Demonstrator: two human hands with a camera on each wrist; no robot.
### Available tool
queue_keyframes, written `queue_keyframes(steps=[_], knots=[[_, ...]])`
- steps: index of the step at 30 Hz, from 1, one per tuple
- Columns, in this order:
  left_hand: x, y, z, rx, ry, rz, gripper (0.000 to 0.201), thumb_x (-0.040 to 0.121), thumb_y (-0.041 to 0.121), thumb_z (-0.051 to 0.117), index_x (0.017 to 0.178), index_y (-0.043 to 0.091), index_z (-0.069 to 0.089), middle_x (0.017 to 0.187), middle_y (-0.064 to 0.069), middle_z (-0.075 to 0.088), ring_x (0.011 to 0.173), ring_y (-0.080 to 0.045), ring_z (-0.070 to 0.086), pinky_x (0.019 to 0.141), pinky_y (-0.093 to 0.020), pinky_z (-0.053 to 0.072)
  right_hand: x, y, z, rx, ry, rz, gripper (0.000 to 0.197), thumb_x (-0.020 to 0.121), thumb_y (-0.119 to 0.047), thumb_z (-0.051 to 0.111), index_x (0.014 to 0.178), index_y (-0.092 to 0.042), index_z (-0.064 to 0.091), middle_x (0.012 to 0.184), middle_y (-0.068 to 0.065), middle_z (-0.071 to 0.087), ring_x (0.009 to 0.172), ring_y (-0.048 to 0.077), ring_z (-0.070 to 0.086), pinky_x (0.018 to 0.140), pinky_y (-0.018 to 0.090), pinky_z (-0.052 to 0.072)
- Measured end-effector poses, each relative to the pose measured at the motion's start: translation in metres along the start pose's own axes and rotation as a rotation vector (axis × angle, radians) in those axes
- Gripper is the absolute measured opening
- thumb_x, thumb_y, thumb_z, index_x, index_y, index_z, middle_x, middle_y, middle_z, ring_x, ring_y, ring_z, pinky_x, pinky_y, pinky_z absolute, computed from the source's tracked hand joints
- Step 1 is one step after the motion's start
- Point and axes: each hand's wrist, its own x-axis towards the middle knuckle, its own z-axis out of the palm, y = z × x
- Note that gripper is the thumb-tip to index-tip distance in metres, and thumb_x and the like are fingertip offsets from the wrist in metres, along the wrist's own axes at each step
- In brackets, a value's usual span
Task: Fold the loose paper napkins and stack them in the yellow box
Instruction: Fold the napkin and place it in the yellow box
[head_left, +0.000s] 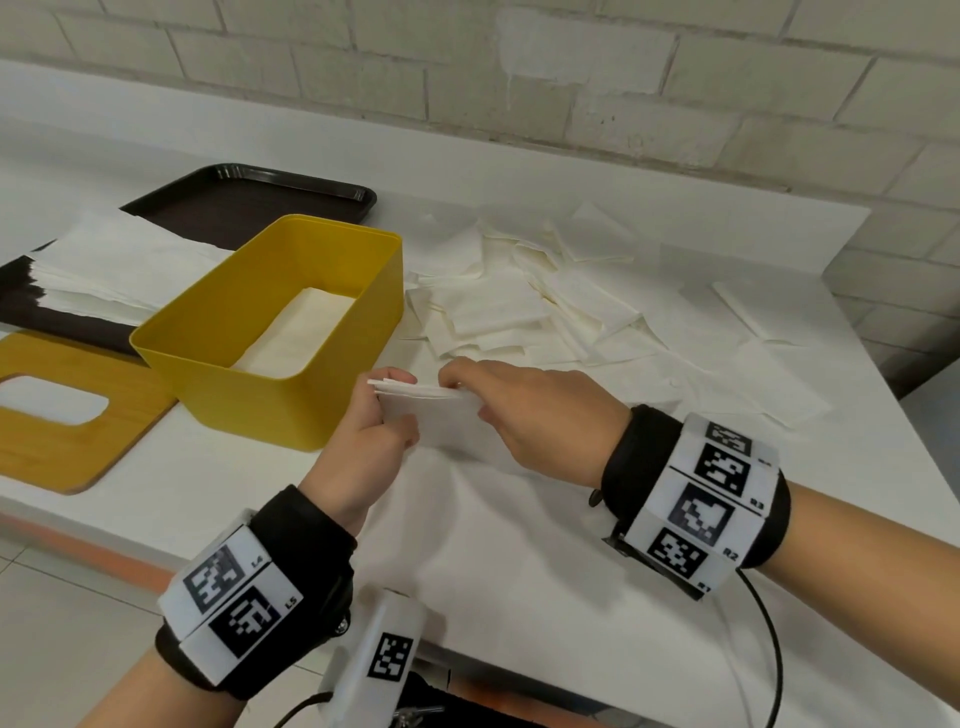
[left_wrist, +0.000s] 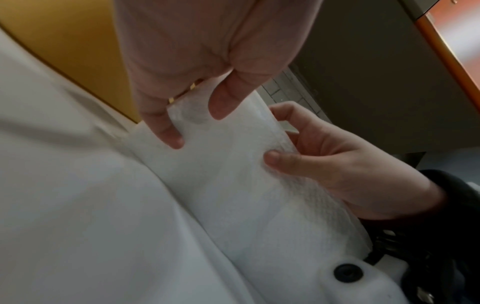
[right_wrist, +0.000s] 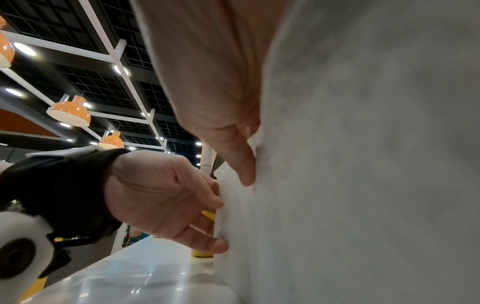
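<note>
While both hands (head_left: 431, 410) pinch it, folded napkin (head_left: 441, 415) between them, beside yellow box (head_left: 270, 332)

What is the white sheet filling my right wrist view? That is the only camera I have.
Observer: A folded napkin. The left hand and the right hand each pinch one end of it.
Operator: Where is the box?
Observer: The yellow box stands open just left of the hands, with white napkins in the box lying flat on its bottom.
Operator: Any more to fold?
Observer: A loose heap of napkins lies on the table beyond the hands, and a flat stack sits on a dark tray.
</note>
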Motion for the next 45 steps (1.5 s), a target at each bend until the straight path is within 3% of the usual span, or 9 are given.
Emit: queue_keyframes(steps=[10, 14, 26, 31, 34, 37, 41, 43, 45], knots=[[-0.002, 0.001, 0.001, -0.094, 0.005, 0.012, 0.034, 0.093, -0.011, 0.037, 0.093, 0.023, 0.043, 0.094, 0.001, 0.049, 0.087, -0.01, 0.051, 0.078, -0.022, 0.048, -0.002, -0.006, -0.003, 0.129, 0.049, 0.015, 0.021, 0.095, -0.011, 0.04, 0.115, -0.018, 0.035, 0.103, 0.003, 0.056, 0.084, 0.03, 0.054, 0.074, 0.042, 0.048], [-0.003, 0.003, 0.001, -0.03, -0.047, 0.037, 0.037, 0.09, -0.014, 0.036, 0.094, 0.022, 0.045, 0.097, 0.001, 0.052, 0.092, -0.012, 0.049, 0.084, -0.028, 0.043, -0.002, -0.008, -0.003, 0.117, 0.078, -0.01, 0.023, 0.095, -0.011, 0.04, 0.116, -0.02, 0.037, 0.096, -0.004, 0.048, 0.086, 0.026, 0.052, 0.072, 0.038, 0.046], [-0.003, 0.003, 0.001, -0.03, -0.078, 0.054, 0.042, 0.09, -0.013, 0.037, 0.099, 0.028, 0.043, 0.103, -0.003, 0.047, 0.089, -0.013, 0.051, 0.082, -0.028, 0.046, 0.003, -0.009, -0.007, 0.091, 0.02, 0.004, 0.03, 0.095, -0.019, 0.043, 0.125, -0.017, 0.048, 0.12, 0.001, 0.05, 0.109, 0.021, 0.048, 0.089, 0.037, 0.042], [0.001, -0.003, 0.0, 0.057, -0.027, 0.122, 0.047, 0.08, 0.002, 0.056, 0.109, 0.035, 0.039, 0.11, 0.0, 0.044, 0.113, -0.017, 0.046, 0.098, -0.031, 0.041, 0.006, -0.018, -0.01, 0.043, -0.044, -0.076, 0.031, 0.096, -0.012, 0.041, 0.126, -0.016, 0.044, 0.123, 0.001, 0.046, 0.108, 0.019, 0.046, 0.081, 0.034, 0.042], [0.001, -0.002, 0.001, 0.179, 0.002, 0.132, 0.03, 0.089, -0.004, 0.047, 0.097, 0.025, 0.047, 0.103, 0.008, 0.04, 0.115, -0.015, 0.036, 0.086, -0.015, 0.036, 0.007, -0.018, -0.008, 0.116, 0.001, -0.081, 0.021, 0.097, -0.017, 0.039, 0.115, -0.011, 0.048, 0.113, 0.003, 0.049, 0.091, 0.017, 0.044, 0.079, 0.035, 0.041], [0.001, -0.004, 0.0, 0.161, -0.036, 0.091, 0.025, 0.087, 0.002, 0.049, 0.091, 0.026, 0.043, 0.112, -0.001, 0.043, 0.112, -0.017, 0.041, 0.079, -0.02, 0.036, 0.006, -0.015, -0.005, 0.07, -0.004, -0.008, 0.022, 0.099, -0.023, 0.035, 0.114, -0.01, 0.045, 0.111, 0.006, 0.049, 0.091, 0.024, 0.05, 0.079, 0.04, 0.044], [-0.001, -0.003, 0.002, 0.082, -0.098, 0.036, 0.033, 0.09, -0.007, 0.042, 0.106, 0.022, 0.038, 0.109, 0.001, 0.047, 0.098, -0.006, 0.047, 0.078, -0.019, 0.041, 0.005, -0.015, -0.003, -0.051, -0.013, -0.021, 0.025, 0.096, -0.009, 0.037, 0.12, -0.015, 0.035, 0.11, 0.003, 0.051, 0.075, 0.025, 0.049, 0.06, 0.033, 0.039], [-0.002, -0.002, 0.003, 0.113, -0.139, 0.034, 0.036, 0.091, -0.008, 0.038, 0.119, 0.014, 0.038, 0.112, 0.003, 0.05, 0.105, -0.004, 0.048, 0.087, -0.018, 0.041, 0.004, -0.017, -0.005, -0.057, 0.011, -0.088, 0.036, 0.094, -0.005, 0.04, 0.126, -0.019, 0.031, 0.107, 0.0, 0.053, 0.072, 0.022, 0.048, 0.052, 0.031, 0.035], [-0.002, -0.003, 0.002, 0.096, -0.144, 0.026, 0.041, 0.091, -0.008, 0.037, 0.127, 0.011, 0.04, 0.121, -0.006, 0.055, 0.114, -0.014, 0.052, 0.094, -0.029, 0.043, 0.001, -0.018, -0.007, -0.015, 0.036, -0.095, 0.044, 0.094, -0.012, 0.045, 0.131, -0.02, 0.023, 0.113, 0.001, 0.055, 0.079, 0.025, 0.057, 0.058, 0.031, 0.044]])
